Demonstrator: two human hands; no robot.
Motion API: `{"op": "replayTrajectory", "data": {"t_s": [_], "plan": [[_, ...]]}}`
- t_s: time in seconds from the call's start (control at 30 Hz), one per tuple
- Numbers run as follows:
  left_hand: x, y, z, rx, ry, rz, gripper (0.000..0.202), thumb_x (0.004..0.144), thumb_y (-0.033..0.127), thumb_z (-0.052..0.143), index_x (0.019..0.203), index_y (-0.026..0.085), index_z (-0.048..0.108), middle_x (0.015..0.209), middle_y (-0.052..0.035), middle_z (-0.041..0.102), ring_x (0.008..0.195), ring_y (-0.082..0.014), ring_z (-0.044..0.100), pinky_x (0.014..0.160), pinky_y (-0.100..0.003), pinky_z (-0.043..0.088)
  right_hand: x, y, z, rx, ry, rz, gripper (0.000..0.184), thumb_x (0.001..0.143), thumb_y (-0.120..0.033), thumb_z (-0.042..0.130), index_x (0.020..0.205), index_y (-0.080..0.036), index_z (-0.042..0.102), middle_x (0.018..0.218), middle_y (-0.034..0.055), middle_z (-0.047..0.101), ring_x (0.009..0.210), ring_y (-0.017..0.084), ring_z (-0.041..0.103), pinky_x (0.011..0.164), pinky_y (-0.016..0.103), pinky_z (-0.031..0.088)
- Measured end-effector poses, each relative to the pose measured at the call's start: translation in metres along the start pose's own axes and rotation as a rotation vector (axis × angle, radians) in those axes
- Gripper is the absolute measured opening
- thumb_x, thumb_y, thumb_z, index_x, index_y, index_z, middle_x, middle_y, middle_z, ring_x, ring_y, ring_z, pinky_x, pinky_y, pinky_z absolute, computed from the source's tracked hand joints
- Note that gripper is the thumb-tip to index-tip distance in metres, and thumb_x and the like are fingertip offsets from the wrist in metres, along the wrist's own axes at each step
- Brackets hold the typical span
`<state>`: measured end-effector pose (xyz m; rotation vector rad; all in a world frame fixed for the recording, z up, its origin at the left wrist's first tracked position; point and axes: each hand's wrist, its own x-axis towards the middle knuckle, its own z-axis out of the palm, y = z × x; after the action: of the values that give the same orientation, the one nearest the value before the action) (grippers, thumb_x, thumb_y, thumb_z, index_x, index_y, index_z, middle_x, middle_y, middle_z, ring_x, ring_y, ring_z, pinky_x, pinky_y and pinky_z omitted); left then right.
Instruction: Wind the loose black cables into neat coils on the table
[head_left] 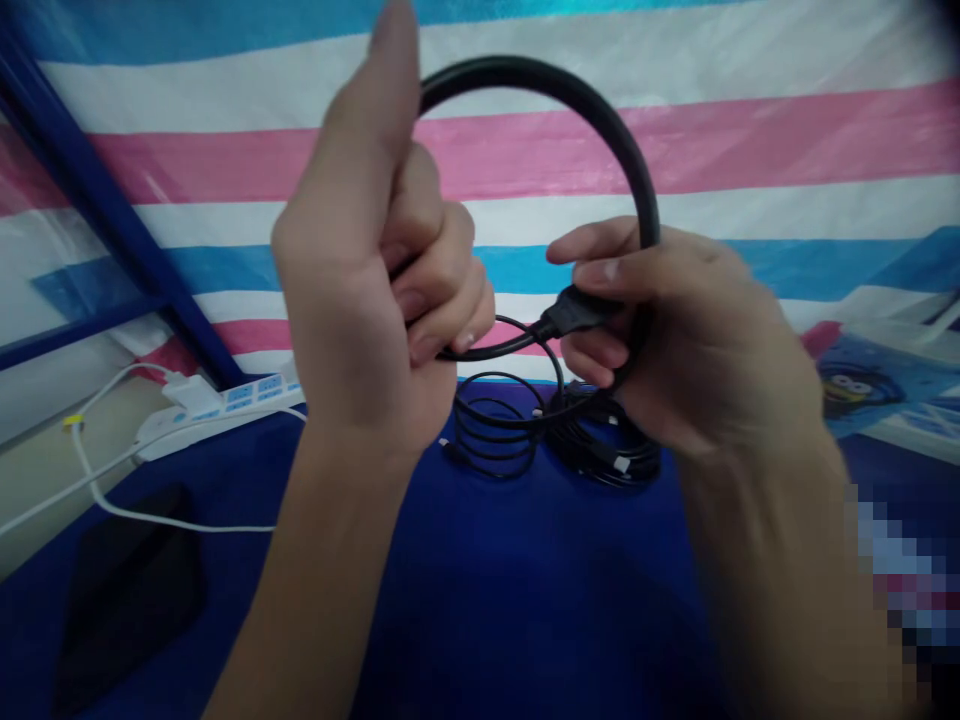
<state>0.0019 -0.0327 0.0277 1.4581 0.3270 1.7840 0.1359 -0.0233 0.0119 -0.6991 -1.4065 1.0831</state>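
A thick black cable (536, 72) bends in a loop between my two hands, raised above the table. My left hand (375, 260) has its fingers curled around the cable, with the thumb pointing up. On the right, my right hand (690, 320) pinches the cable's black plug (574, 312) between thumb and fingers, and the loop passes down by that thumb. The plug's far end is hidden by the fingers. Behind and below the hands, a thin coiled black cable (495, 470) lies on the table, touching or close to a thicker bundle of black cable (607, 475) with a light connector.
On the left are a white power strip (240, 395) with white cords (180, 522) and a dark flat object (131, 600). A blue bag with a cartoon print (855, 385) is at the right. A striped sheet (750, 140) and blue frame (112, 190) stand behind the blue table (525, 590).
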Motion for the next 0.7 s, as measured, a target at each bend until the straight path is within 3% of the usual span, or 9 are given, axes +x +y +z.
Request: {"op": "replayTrajectory", "data": {"t_s": [0.1, 0.2, 0.27, 0.37, 0.43, 0.5, 0.57, 0.63, 0.7], "plan": [[-0.009, -0.007, 0.008, -0.030, 0.181, 0.221, 0.053, 0.077, 0.067, 0.042, 0.057, 0.019, 0.029, 0.064, 0.0017, 0.001, 0.042, -0.0037, 0.011, 0.034, -0.022, 0.014, -0.004, 0.005, 0.021, 0.194, -0.028, 0.041, 0.020, 0.073, -0.025, 0.060, 0.070, -0.014, 0.044, 0.055, -0.0046, 0.032, 0.035, -0.002, 0.023, 0.032, 0.016, 0.017], [-0.016, -0.013, 0.019, -0.035, 0.273, 0.375, 0.048, 0.080, 0.066, 0.034, 0.064, 0.022, 0.043, 0.065, 0.0005, 0.003, 0.043, -0.0054, 0.011, 0.036, -0.023, 0.015, -0.008, 0.014, 0.039, 0.325, -0.034, -0.023, 0.022, 0.078, -0.026, 0.059, 0.071, -0.013, 0.043, 0.059, -0.0036, 0.040, 0.045, -0.002, 0.039, 0.039, 0.012, 0.030], [-0.015, -0.015, 0.023, -0.017, 0.229, 0.312, 0.045, 0.083, 0.057, 0.038, 0.058, 0.020, 0.040, 0.059, 0.0008, 0.006, 0.042, -0.0053, 0.017, 0.037, -0.024, 0.019, -0.008, 0.019, 0.044, 0.344, 0.031, -0.074, 0.015, 0.082, -0.026, 0.056, 0.080, -0.015, 0.046, 0.063, -0.0033, 0.044, 0.055, -0.002, 0.047, 0.050, 0.010, 0.039], [-0.003, -0.014, 0.013, 0.020, 0.168, 0.065, 0.040, 0.084, 0.035, 0.043, 0.051, 0.018, 0.029, 0.044, 0.0024, 0.018, 0.037, -0.0033, 0.029, 0.038, -0.020, 0.024, -0.004, 0.019, 0.037, 0.272, 0.154, -0.111, 0.019, 0.083, -0.025, 0.054, 0.099, -0.020, 0.045, 0.067, -0.0040, 0.045, 0.057, -0.001, 0.048, 0.055, 0.011, 0.041], [0.006, -0.012, -0.003, 0.070, 0.135, -0.089, 0.030, 0.083, 0.028, 0.044, 0.055, 0.017, 0.039, 0.042, 0.0047, 0.027, 0.033, -0.0011, 0.030, 0.037, -0.017, 0.028, -0.002, 0.014, 0.025, 0.108, 0.163, -0.142, 0.024, 0.083, -0.022, 0.052, 0.104, -0.021, 0.043, 0.068, -0.0040, 0.047, 0.052, 0.000, 0.048, 0.049, 0.012, 0.037], [0.011, -0.009, -0.018, 0.159, 0.050, -0.156, 0.024, 0.082, 0.031, 0.047, 0.064, 0.016, 0.052, 0.043, 0.0064, 0.032, 0.030, 0.0009, 0.028, 0.038, -0.016, 0.033, -0.002, 0.008, 0.011, -0.128, 0.042, -0.126, 0.024, 0.083, -0.021, 0.050, 0.107, -0.021, 0.044, 0.067, -0.0041, 0.049, 0.046, 0.000, 0.046, 0.042, 0.012, 0.031], [0.012, -0.007, -0.027, 0.315, -0.079, -0.190, 0.029, 0.082, 0.037, 0.047, 0.069, 0.014, 0.057, 0.041, 0.0068, 0.034, 0.028, 0.0016, 0.028, 0.038, -0.014, 0.032, -0.003, 0.002, -0.001, -0.387, -0.165, -0.053, 0.023, 0.083, -0.021, 0.049, 0.106, -0.020, 0.049, 0.065, -0.0037, 0.052, 0.042, 0.001, 0.044, 0.038, 0.013, 0.029], [0.008, -0.006, -0.026, 0.459, -0.252, -0.263, 0.039, 0.083, 0.041, 0.045, 0.062, 0.012, 0.057, 0.036, 0.0058, 0.033, 0.027, 0.0018, 0.029, 0.038, -0.011, 0.026, -0.004, -0.001, -0.007, -0.602, -0.323, -0.007, 0.015, 0.082, -0.018, 0.049, 0.096, -0.017, 0.055, 0.060, -0.0030, 0.052, 0.043, 0.001, 0.046, 0.039, 0.012, 0.032], [0.003, -0.006, -0.016, 0.526, -0.382, -0.322, 0.049, 0.086, 0.044, 0.039, 0.052, 0.010, 0.051, 0.037, 0.0037, 0.032, 0.030, 0.0027, 0.032, 0.041, -0.009, 0.022, -0.004, -0.001, -0.008, -0.672, -0.352, -0.027, 0.005, 0.076, -0.013, 0.052, 0.079, -0.015, 0.056, 0.053, -0.0023, 0.048, 0.051, 0.002, 0.049, 0.045, 0.012, 0.036]]}}
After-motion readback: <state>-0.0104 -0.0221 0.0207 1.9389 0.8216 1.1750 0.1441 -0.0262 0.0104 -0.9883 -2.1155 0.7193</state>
